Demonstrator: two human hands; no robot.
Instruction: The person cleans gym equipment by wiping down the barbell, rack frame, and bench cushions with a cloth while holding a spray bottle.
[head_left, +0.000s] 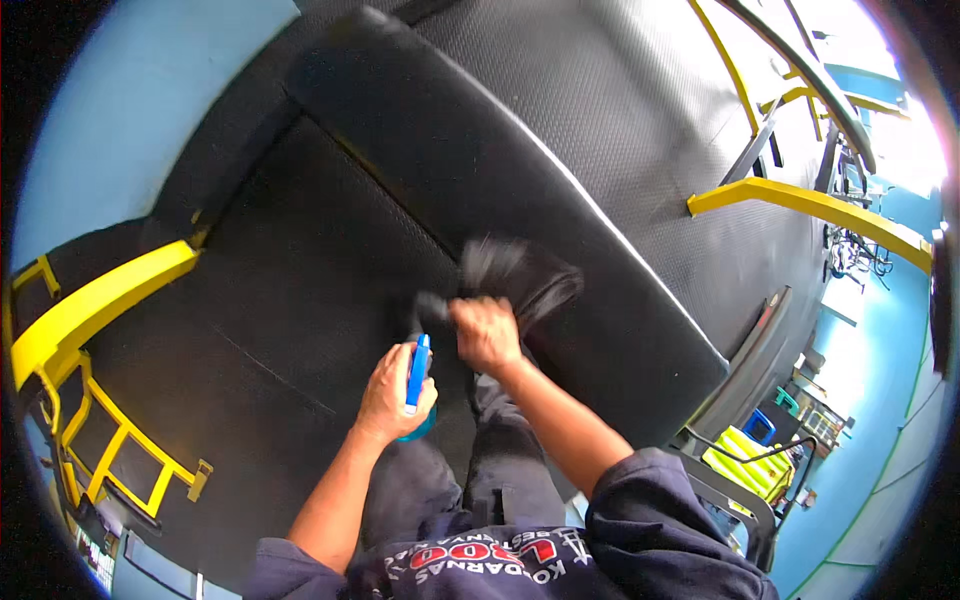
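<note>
In my left hand (396, 394) is a spray bottle (418, 367) with a blue trigger head; part of its teal body shows below the fingers. Just right of it, my right hand (487, 334) is closed on a dark cloth (525, 281), blurred by motion. The cloth lies over or just above the near part of a long black padded bench (480, 172). Whether it touches the padding cannot be told.
Black textured flooring (262, 300) surrounds the bench. Yellow metal frames stand at the left (112, 300) and upper right (810, 206). A yellow-green item (750, 457) lies at the lower right, near a dark curved frame (750, 502). Blue walls edge the room.
</note>
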